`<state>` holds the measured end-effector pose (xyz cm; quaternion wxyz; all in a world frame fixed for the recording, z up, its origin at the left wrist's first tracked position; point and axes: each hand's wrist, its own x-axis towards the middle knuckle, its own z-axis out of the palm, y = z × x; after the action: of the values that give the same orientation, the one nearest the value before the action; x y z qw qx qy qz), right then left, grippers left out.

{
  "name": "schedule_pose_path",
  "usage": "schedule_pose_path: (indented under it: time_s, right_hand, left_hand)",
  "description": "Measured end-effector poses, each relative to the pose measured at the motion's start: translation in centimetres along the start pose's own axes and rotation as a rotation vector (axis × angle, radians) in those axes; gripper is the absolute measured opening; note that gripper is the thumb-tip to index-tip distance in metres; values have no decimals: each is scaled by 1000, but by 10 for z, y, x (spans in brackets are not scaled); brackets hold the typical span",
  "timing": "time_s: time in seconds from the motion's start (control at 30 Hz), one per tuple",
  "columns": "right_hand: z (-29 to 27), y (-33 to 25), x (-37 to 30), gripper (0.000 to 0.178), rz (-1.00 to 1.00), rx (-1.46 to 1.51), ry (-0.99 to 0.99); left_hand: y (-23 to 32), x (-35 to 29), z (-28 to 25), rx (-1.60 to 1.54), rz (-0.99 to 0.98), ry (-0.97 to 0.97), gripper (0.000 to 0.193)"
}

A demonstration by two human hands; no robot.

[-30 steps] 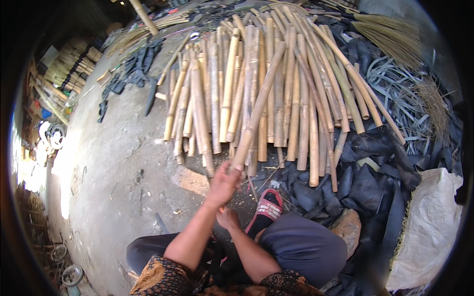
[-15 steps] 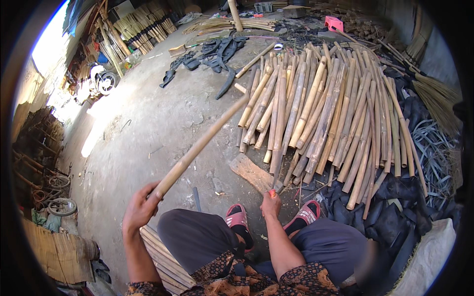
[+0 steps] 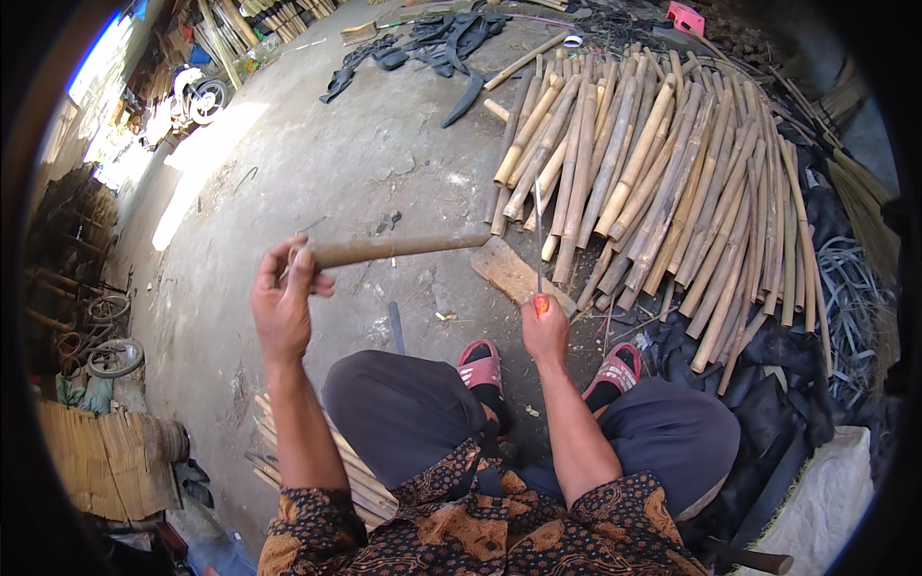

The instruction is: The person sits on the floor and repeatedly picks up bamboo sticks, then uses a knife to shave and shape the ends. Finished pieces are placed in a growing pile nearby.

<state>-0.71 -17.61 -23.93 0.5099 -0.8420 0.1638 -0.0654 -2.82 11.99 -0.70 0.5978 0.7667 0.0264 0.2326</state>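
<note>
A length of bamboo pole (image 3: 408,248) lies across my left hand (image 3: 286,312), gripped by its near end between thumb and fingers. It runs almost level to the right, and its far end reaches the edge of a worn wooden block (image 3: 516,273) on the floor. I cannot tell whether the two touch. My right hand (image 3: 545,333) is closed round the orange-red handle of a long knife (image 3: 540,235). The blade points up and away from me, passing in front of the block and the bamboo pile (image 3: 653,202).
Several cut poles (image 3: 360,470) lie by my left thigh. Black rubbery strips (image 3: 451,38) lie far off, with more dark sheets at right beside grey-blue strands (image 3: 843,288). A white sack (image 3: 826,499) sits at lower right. My pink sandals (image 3: 480,368) flank the block's near side.
The bamboo pole has swung from slanting up and away to nearly level, its far end lowered toward the block. My left hand has risen and turned. The right hand has lifted with the knife.
</note>
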Motion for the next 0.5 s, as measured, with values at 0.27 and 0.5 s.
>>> schedule_pose_path:
  time_s: [0.27, 0.5]
  right_hand:
    - [-6, -86, -19, 28, -260, 187, -121]
    - [-14, -124, -46, 27, -335, 270, -186]
  left_hand:
    - [52, 16, 49, -140, 306, 273, 30]
    - [16, 2, 108, -146, 80, 127, 24]
